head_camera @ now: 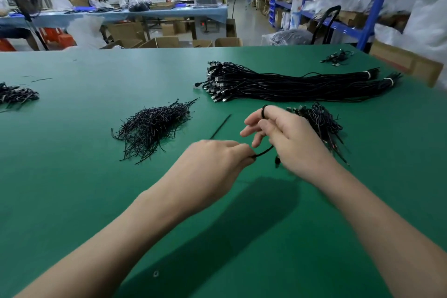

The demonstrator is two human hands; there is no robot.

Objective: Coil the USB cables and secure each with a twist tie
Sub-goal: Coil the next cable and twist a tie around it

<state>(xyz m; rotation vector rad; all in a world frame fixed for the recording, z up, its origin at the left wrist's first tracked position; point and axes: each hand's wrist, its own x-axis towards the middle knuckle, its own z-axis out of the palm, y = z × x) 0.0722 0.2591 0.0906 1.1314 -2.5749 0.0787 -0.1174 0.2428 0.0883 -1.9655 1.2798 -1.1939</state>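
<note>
Head view: both hands are close together over the near counter [72,176], working one cable [263,152]. Left hand [217,162] pinches the cable's end. Right hand [290,138] has fingers curled, with the cable looped round a finger and a plug dangling below. This coil is only begun and has no tie yet. A loose tie [220,126] lies just beyond the hands, and the tie pile [154,126] is to the left. The big uncoiled bundle [290,84] sits far right, so most of the work is left. The small pile [321,121] behind the right hand is probably finished coils, but that's unclear.
</note>
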